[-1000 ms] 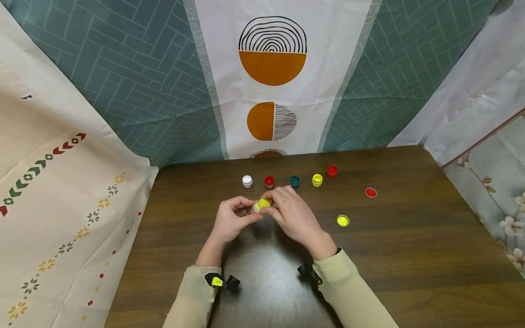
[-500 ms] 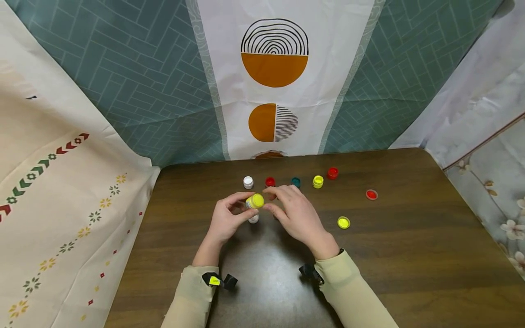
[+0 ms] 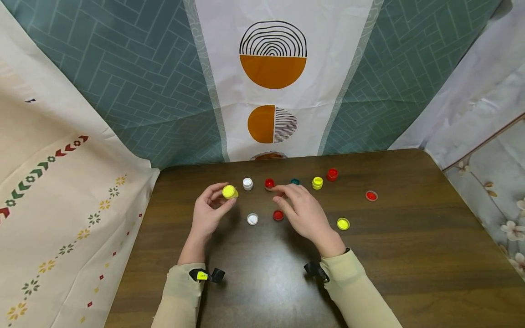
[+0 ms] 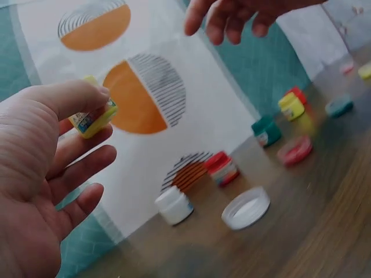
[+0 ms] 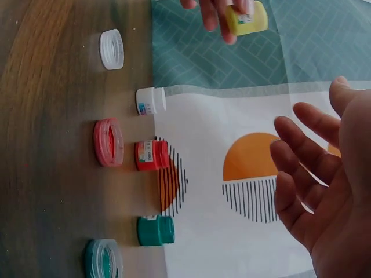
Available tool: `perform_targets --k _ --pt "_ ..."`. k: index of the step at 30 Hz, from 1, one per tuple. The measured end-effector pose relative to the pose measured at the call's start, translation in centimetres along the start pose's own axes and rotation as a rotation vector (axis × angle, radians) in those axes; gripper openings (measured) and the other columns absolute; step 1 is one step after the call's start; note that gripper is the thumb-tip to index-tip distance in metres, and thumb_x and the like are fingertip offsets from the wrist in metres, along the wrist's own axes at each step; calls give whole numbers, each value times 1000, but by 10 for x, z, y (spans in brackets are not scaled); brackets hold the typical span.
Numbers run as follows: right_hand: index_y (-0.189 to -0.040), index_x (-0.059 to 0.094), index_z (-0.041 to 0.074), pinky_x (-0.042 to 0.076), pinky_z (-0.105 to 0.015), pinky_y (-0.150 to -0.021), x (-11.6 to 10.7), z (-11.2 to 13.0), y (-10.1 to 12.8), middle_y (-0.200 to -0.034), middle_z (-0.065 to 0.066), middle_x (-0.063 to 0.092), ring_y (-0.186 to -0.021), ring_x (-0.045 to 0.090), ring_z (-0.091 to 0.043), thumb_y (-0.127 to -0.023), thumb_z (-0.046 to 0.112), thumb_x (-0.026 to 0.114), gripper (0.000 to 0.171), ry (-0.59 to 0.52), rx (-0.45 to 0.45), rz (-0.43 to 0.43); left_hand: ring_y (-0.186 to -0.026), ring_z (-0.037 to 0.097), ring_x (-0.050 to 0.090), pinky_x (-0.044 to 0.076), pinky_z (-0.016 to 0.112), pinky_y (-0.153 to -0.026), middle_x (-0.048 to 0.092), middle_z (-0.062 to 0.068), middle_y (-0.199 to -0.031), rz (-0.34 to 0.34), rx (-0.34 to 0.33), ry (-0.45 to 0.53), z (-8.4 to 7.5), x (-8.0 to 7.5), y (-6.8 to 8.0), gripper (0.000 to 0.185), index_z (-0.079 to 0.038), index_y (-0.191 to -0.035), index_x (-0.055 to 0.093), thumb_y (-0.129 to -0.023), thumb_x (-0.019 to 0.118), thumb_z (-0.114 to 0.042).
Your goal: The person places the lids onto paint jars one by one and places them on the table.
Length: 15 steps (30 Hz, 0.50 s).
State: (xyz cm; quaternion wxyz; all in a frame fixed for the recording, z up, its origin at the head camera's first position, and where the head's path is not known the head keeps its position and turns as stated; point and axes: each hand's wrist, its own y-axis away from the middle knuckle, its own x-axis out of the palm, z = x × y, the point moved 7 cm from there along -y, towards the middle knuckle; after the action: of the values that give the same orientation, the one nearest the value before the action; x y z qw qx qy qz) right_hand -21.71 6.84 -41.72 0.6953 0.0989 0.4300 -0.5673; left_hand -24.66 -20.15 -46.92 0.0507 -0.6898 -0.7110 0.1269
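My left hand [image 3: 206, 213] holds a small yellow paint jar [image 3: 229, 192] up above the left side of the table, between thumb and fingers. In the left wrist view the other fingers spread loosely below the labelled jar [image 4: 93, 119]. My right hand [image 3: 306, 217] hovers over the middle with relaxed, slightly bent fingers and nothing in them. Below it and to its left are a red lid [image 3: 278, 215] and a white lid [image 3: 252, 219]. Behind the hands stand a white jar [image 3: 248, 184], a red jar [image 3: 269, 184] and a green jar [image 5: 155, 230], partly hidden in the head view.
Farther right stand another yellow jar [image 3: 317, 183] and a second red jar [image 3: 332, 174]. A yellow lid [image 3: 343, 223] and a red lid [image 3: 371, 196] lie on the brown table [image 3: 410, 255]. The right wrist view shows a green lid [image 5: 104, 259]. Patterned cloth [image 3: 172, 91] hangs behind.
The right hand has let go of the yellow jar. The left hand has carried it left, away from the right hand, and the white and red lids have come into view.
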Motion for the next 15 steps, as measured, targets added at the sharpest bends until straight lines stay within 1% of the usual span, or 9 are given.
perform_targets --k 3,5,8,12,15 --pt "-134 71 12 54 -45 -102 2 -2 0 -124 0 71 -117 61 -22 -111 37 60 35 0 15 25 -102 27 65 50 30 -86 78 8 -117 -18 -32 -68 9 -9 -6 42 0 -129 68 -91 85 -3" --pt "-133 72 14 53 -45 -103 4 -4 0 -127 0 71 -120 62 -22 -111 37 60 34 2 23 41 -107 32 63 48 32 -87 76 11 -121 -21 -62 -124 17 -14 -11 42 -2 -128 70 -91 87 -8" --pt "-131 73 15 54 -44 -103 6 -4 0 -126 1 72 -119 62 -21 -111 37 61 33 4 26 56 -115 33 61 47 33 -89 72 12 -124 -14 -116 -198 33 -20 -20 43 -5 -129 72 -91 88 -17" --pt "-129 74 15 54 -44 -102 8 -3 1 -124 1 72 -117 64 -21 -110 36 62 31 8 26 66 -114 29 62 46 35 -90 71 13 -122 -14 -180 -272 51 -26 -33 44 -5 -129 73 -91 89 -21" --pt "-128 74 16 55 -43 -100 11 -3 2 -123 2 72 -115 65 -19 -110 35 63 29 17 30 82 -111 29 63 47 37 -91 72 14 -118 -23 -211 -327 60 -28 -41 44 -5 -128 73 -90 89 -22"
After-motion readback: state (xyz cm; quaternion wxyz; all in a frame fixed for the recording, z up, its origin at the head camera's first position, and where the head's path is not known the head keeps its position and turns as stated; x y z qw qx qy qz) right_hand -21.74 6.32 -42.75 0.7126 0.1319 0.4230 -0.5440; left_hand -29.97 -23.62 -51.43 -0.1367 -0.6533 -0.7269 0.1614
